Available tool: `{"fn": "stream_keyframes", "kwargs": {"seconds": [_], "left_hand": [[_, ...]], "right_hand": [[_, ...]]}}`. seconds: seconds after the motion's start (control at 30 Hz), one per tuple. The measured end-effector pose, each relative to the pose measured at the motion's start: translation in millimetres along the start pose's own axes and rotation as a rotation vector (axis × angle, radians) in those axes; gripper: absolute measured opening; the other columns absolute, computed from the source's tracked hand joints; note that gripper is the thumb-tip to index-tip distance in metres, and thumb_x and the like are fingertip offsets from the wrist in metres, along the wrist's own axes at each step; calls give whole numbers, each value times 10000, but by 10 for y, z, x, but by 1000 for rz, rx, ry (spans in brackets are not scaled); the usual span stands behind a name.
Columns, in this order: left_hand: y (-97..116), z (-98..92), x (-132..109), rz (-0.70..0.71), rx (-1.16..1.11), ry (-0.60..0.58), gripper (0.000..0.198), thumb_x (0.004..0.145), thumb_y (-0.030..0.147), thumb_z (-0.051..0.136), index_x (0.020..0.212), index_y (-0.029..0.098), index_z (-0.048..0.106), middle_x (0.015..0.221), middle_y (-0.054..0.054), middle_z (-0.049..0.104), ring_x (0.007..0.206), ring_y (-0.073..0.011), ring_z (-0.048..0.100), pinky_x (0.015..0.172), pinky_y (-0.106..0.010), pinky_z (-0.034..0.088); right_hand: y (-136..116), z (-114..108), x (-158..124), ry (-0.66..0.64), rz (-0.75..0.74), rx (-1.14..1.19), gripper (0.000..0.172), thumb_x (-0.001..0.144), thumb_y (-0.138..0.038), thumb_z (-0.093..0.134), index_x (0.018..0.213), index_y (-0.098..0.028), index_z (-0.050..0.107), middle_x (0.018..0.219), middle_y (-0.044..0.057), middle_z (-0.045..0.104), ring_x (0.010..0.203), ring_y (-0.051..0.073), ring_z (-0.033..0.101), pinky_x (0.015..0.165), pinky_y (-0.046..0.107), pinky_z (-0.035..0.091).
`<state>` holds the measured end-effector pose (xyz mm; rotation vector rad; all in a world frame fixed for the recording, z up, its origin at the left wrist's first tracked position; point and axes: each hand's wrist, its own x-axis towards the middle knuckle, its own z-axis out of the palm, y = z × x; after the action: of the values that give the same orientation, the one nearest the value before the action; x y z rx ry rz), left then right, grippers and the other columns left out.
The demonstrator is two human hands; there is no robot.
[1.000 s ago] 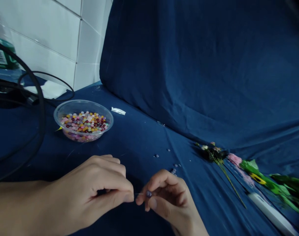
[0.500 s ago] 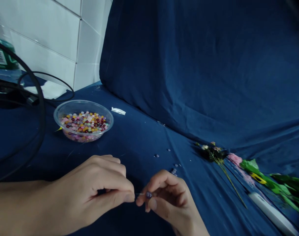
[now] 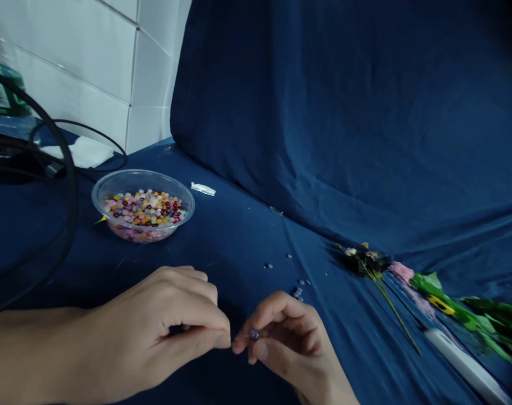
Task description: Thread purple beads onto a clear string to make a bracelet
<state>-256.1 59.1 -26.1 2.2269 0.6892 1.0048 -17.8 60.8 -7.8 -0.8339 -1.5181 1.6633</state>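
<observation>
My left hand (image 3: pixel 163 323) rests low at the centre of the blue cloth, its thumb and forefinger pinched on a thin needle or wire that I can barely make out. My right hand (image 3: pixel 287 340) is just to its right, fingers curled, pinching a small purple bead (image 3: pixel 253 334) at the fingertips. The two pinches nearly touch. A clear plastic bowl (image 3: pixel 112 194) of mixed coloured beads stands behind my left hand.
Several loose beads (image 3: pixel 298 292) lie on the blue cloth (image 3: pixel 239 236) beyond my right hand. Artificial flowers and green leaves (image 3: pixel 428 287) and a white pen-like object (image 3: pixel 466 368) lie at the right. Black cables (image 3: pixel 66 185) loop at the left. White tiled wall behind.
The gap between the two pinches has closed slightly, with the bead now nearer my left fingertips. Otherwise the hands stay in place.
</observation>
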Motion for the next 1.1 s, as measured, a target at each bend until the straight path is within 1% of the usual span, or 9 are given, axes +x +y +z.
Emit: {"fn": "stream_keyframes", "kwargs": {"seconds": [0.07,0.2,0.43,0.5,0.63,0.77,0.9,1.0,1.1], "left_hand": [[18,-3,5,-17,10,-7,318,1038,185,467,754,197,610,667,58,531,636,-90,518,740,-292,394],[54,-13,4,-39,11,-26,303,1004,137,462,741,191,603,665,51,540,645,-100,524,743,-297,399],[36,-12,6,-46,37,-36,301,1004,156,470,742,192,613,654,41,535,636,-111,515,738,-309,396],[31,-7,16,-55,35,-34,299,1009,165,473,762,198,637,658,40,545,636,-113,518,755,-311,402],[31,6,22,-54,33,-30,276,1000,162,496,792,205,672,674,35,577,641,-120,537,774,-312,415],[35,20,19,-46,43,-6,247,984,168,541,783,207,678,655,44,571,634,-113,546,772,-297,423],[33,24,27,-32,29,-7,211,969,158,594,781,201,679,664,57,597,652,-99,566,851,-287,422],[27,24,32,-23,18,-20,267,978,170,596,714,182,631,629,61,556,617,-95,525,791,-283,416],[18,28,38,-20,-22,-33,299,1000,194,581,704,179,620,610,66,517,602,-92,496,746,-284,402]], "right_hand": [[9,-5,-5,-19,-10,-6,119,849,-166,797,926,-197,713,869,40,793,784,97,727,676,154,530],[-26,28,-7,43,30,12,137,816,-174,826,882,-191,708,825,28,785,746,100,732,633,151,523],[-80,66,-4,57,34,-36,133,818,-205,829,874,-204,708,813,24,778,731,112,718,676,199,551],[-64,52,-3,49,28,-44,128,824,-203,823,880,-205,708,819,28,780,736,120,717,685,211,555],[-5,12,-1,-16,-26,-51,119,845,-170,799,925,-209,721,845,29,782,755,110,709,684,193,526],[42,-13,-8,-1,-23,-119,114,839,-195,811,924,-213,736,842,17,748,749,105,666,708,206,499],[47,-1,-13,16,-53,-215,101,831,-210,809,907,-221,745,815,-3,688,717,94,600,684,197,473],[35,32,-13,21,-47,-248,98,818,-204,815,888,-226,750,800,-5,674,717,96,578,673,194,460],[30,66,-8,18,-44,-270,97,808,-200,820,875,-234,760,787,-8,659,701,96,569,647,198,447]]}}
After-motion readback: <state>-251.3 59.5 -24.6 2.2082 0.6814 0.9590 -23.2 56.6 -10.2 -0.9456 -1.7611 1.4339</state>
